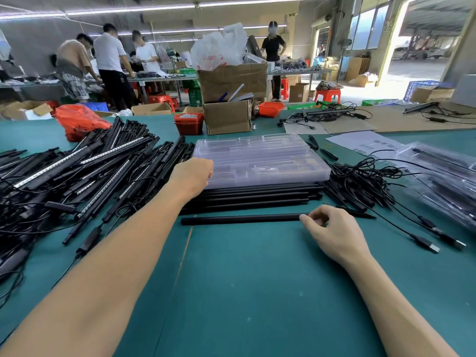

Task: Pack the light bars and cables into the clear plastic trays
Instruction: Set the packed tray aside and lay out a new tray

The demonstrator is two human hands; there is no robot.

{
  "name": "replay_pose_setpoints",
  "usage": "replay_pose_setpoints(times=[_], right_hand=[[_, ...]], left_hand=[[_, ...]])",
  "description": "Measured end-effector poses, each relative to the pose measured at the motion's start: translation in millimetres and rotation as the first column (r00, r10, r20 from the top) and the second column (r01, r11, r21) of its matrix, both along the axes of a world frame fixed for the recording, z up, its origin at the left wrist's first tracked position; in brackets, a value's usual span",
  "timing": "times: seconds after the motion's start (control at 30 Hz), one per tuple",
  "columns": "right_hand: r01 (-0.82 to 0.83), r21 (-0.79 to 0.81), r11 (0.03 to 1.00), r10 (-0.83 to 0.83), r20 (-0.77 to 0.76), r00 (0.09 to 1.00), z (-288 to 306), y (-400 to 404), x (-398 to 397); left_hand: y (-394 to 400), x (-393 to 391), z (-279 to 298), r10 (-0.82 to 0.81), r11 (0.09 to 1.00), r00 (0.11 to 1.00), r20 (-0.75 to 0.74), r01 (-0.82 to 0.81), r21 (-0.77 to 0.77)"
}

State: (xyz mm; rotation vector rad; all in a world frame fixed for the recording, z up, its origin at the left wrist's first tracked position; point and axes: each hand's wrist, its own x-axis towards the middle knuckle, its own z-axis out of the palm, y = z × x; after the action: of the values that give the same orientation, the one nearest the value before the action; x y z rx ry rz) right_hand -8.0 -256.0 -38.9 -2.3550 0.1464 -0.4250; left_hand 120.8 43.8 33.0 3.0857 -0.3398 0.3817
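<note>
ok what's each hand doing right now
left hand: grips the edge of the clear tray stack
right hand: pinches the end of a black bar

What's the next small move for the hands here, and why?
Probably lift the top clear tray off the stack and set it on the bare mat. The left hand already grips the stack's near-left corner, while the right hand pinches the end of a single black bar lying apart from the row; that bar needs an open tray.
</note>
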Motion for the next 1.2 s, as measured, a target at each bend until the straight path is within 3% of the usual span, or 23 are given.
replay_pose_setpoints(times=[0.1,0.2,0.33,0.5,0.7,0.83,0.97,1.07,1.2], right_hand=[[0.003,0.012,1.0,-0.003,0.0,1.0,-1.3,-0.9,1.1],[0.008,0.04,0.999,-0.008,0.0,1.0,-2.1,-1.4,2.8],[0.012,0.033,0.999,-0.012,0.002,1.0,-2.8,-1.7,2.9],[0.016,0.026,1.0,-0.016,-0.004,1.0,-2.5,-1.4,3.9],[0.02,0.025,0.999,-0.019,-0.013,1.0,-3.7,-2.6,3.7],[0.026,0.046,0.999,-0.025,-0.011,1.0,-3.7,-3.1,4.2],[0.034,0.07,0.997,-0.034,-0.006,0.999,-2.8,-3.1,5.1],[0.037,0.085,0.996,-0.037,-0.001,0.999,-1.7,-2.5,3.9],[0.031,0.09,0.995,-0.031,0.005,1.0,-1.1,-1.9,1.4]], left_hand=[[-4.7,-2.0,-6.4,-0.022,0.988,0.979,0.204,-0.011,0.156],[-6.4,2.7,-1.3,-0.034,0.981,0.94,0.339,-0.034,0.193],[-6.3,3.0,3.5,-0.059,0.979,0.939,0.34,-0.011,0.201],[-6.0,2.1,3.2,0.017,0.957,0.974,0.227,-0.081,0.277],[-15.2,-4.9,9.1,0.008,0.982,0.895,0.445,-0.091,0.165],[-26.5,-20.3,9.9,-0.079,0.995,0.803,0.59,0.1,-0.004],[-37.2,-41.5,-2.9,-0.117,0.98,0.721,0.683,0.196,-0.038],[-33.9,-45.9,-12.3,-0.091,0.985,0.75,0.655,0.166,-0.053],[-20.9,-41.4,-27.1,0.011,1.0,0.843,0.538,-0.005,-0.013]])
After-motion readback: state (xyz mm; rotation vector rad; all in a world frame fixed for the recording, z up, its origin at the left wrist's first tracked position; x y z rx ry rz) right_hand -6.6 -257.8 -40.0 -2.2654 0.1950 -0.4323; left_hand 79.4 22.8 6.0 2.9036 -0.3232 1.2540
